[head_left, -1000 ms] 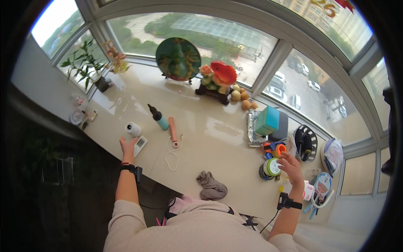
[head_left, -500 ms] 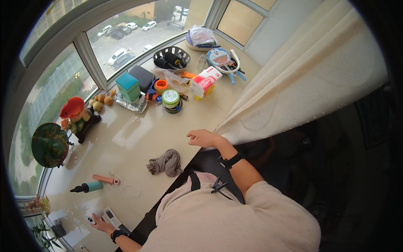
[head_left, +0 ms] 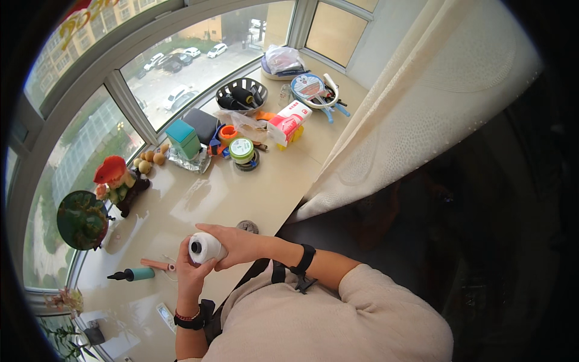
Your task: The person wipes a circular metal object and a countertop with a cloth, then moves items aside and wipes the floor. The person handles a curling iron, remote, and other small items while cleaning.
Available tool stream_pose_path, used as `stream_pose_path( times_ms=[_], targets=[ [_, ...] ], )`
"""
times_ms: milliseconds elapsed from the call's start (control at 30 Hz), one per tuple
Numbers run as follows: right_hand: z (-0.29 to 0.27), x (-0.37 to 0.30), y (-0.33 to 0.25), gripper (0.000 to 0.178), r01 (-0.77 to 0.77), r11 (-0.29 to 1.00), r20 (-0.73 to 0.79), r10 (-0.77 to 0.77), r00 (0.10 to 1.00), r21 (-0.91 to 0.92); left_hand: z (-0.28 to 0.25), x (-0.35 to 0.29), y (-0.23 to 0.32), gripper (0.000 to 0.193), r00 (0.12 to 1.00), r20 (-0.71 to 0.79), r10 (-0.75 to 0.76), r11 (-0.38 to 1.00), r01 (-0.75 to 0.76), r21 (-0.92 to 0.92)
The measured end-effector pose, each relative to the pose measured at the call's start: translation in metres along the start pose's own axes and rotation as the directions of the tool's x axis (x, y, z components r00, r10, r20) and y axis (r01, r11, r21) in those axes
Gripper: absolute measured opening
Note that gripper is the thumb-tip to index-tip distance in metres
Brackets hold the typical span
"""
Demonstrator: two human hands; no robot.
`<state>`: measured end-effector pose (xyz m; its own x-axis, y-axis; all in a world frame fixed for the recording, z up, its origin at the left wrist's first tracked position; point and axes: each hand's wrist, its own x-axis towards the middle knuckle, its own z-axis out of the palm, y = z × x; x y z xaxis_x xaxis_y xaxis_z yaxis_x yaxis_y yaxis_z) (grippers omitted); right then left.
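White spool point(head_left: 209, 247): gripped between both hands near the edge of the surface point(head_left: 277, 187), dark-centred end showing.
Left hand point(head_left: 191, 274): wrapped round its left side.
Right hand point(head_left: 240, 244): curled about its right.
Grey cloth point(head_left: 247, 226): just beyond right hand, partly hidden.

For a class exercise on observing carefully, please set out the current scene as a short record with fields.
Surface: cream counter beside windows
Held: white spool, its dark-centred end toward the camera
Left grip: against the spool's left side
Right grip: against the spool's right side
Nearby: teal bottle with black top, pink rod, white remote control
Partly hidden: grey cloth, just beyond the right grip
Far along counter: teal box
Picture's right: pale curtain
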<state>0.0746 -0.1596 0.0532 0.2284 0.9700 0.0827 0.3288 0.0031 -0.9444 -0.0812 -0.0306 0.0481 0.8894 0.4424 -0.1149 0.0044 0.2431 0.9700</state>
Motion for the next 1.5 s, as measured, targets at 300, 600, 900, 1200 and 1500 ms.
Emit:
stream_pose_path(
  times_ms=[300, 600, 900, 1200, 1500],
  targets=[
    [-0.159, 0.073, 0.042, 0.064, -0.161, 0.725, -0.207, 0.39, 0.897, 0.67, -0.016, 0.006, 0.013, 0.041, 0.999, -0.047, -0.022, 0.983, 0.03, 0.179],
    [-0.38, 0.189, 0.207, 0.048, -0.275, 0.62, -0.417, 0.733, 0.538, 0.735, -0.061, -0.109, -0.091, 0.022, 0.489, -0.832, -0.262, 0.965, 0.113, -0.237],
    [-0.484, 0.236, 0.348, 0.037, -0.62, 0.639, -0.438, 0.767, 0.47, 0.455, 0.048, -0.185, -0.137, 0.021, 0.0, -0.861, -0.508, 0.856, 0.108, -0.505],
    [-0.486, 0.26, 0.384, 0.07, -0.808, 0.568, -0.23, 0.816, 0.53, 0.154, 0.028, -0.137, -0.132, 0.022, 0.082, -0.821, -0.565, 0.82, 0.172, -0.546],
    [-0.413, 0.26, 0.226, 0.046, -0.371, 0.865, -0.192, 0.449, 0.872, 0.337, -0.143, -0.034, -0.176, 0.027, 0.202, -0.895, -0.397, 0.902, 0.27, -0.338]
  ],
)
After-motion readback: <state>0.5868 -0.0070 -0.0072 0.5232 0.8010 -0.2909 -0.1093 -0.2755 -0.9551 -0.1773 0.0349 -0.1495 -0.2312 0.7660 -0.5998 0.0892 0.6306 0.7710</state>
